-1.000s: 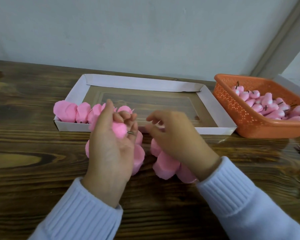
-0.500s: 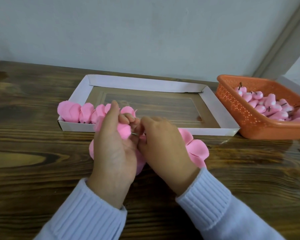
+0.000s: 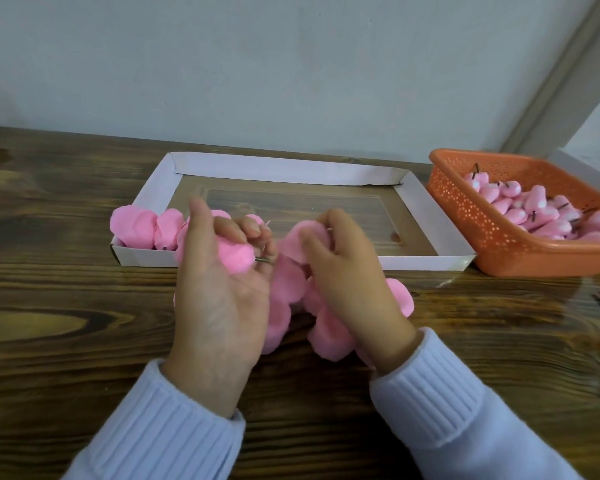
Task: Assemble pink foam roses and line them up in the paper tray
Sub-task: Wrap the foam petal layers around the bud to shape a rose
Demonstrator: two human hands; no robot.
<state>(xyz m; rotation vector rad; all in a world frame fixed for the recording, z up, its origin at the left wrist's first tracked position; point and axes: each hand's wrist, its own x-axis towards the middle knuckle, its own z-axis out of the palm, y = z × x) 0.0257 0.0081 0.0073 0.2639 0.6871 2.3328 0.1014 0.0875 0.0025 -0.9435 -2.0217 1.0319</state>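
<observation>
**Figure. Two hands at a pink foam rose, just in front of the paper tray**

The left hand (image 3: pixel 219 292) lay palm-up over the wooden table (image 3: pixel 66 327). Its fingers were curled round a foam bud (image 3: pixel 236 259) and its thumb stood straight. A short wire stem (image 3: pixel 262 260) projected from the bud toward the right hand (image 3: pixel 350 271). That hand's fingertips were bunched together, pinching the upper lobe of a lobed pink petal piece (image 3: pixel 328 336). The other lobes hung below and beside the hand, close to the table. Whether the stem touched the petal piece could not be told.

Behind the hands lay the paper tray (image 3: pixel 284 168). Finished roses (image 3: pixel 136 228) were lined up in its near left corner, overhanging the rim. An orange basket (image 3: pixel 506 261) just right of the tray held loose buds (image 3: pixel 537 216) with dark stems. Pale blue ribbed sleeves (image 3: pixel 160 431) covered both wrists.
</observation>
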